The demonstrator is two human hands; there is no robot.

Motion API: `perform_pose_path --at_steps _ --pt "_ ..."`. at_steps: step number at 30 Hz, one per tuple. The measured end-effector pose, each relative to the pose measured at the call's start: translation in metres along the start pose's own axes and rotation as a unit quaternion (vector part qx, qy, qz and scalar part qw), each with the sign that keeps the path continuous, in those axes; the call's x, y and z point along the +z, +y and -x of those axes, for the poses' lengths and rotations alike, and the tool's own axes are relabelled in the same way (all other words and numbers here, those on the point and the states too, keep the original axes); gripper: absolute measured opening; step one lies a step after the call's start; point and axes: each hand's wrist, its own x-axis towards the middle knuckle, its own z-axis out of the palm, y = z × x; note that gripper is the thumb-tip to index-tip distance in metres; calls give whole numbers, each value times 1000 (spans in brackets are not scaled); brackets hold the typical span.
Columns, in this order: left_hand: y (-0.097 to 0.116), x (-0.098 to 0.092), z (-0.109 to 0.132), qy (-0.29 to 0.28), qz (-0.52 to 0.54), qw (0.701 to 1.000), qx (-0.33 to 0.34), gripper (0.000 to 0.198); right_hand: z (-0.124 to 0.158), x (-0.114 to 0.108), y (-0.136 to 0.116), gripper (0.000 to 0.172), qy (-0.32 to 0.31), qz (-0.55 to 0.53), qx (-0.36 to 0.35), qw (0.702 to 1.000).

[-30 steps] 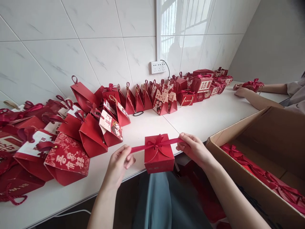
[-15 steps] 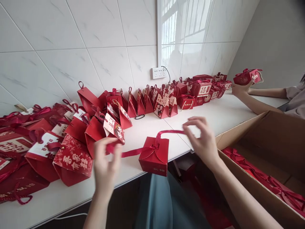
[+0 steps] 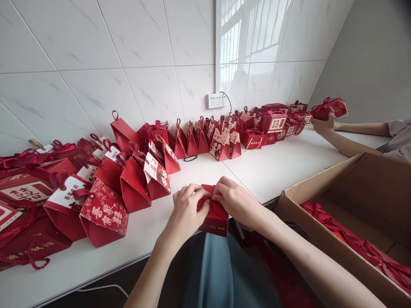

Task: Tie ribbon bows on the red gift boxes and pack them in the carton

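Observation:
A small red gift box sits at the table's front edge, right before me, with gold lettering on its near side. My left hand bends over the box's left top, thumb and fingers pinched near its middle. From the right, my right hand pinches close beside it, fingertips almost meeting the left ones. Both hands are closed on the red ribbon at the box's top; the ribbon itself is mostly hidden behind the fingers.
Several red gift boxes crowd the table's left and run along the tiled wall. An open cardboard carton with ribboned boxes stands at right. Beyond it, another person's hand holds a red box. A power strip is on the wall.
My hands have come inward from both sides to the box's top, where the ribbon ends were stretched apart before. The other person's box has turned and lowered slightly.

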Motion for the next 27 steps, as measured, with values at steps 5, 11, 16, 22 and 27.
perform_pose_path --at_steps 5,11,16,22,27 --pt "5 -1 -8 -11 29 1000 5 11 4 13 10 18 75 -116 -9 990" --pt "4 -2 -11 -29 52 998 2 8 2 11 22 20 57 -144 -36 987" --pt "-1 5 -11 -15 117 993 -15 9 2 2 26 14 39 -153 -92 983" --pt "-1 10 -10 -10 157 987 -27 5 1 2 25 11 31 -197 -69 978" --pt "6 4 -12 -30 123 992 -22 3 -1 6 30 12 18 -268 -47 962"
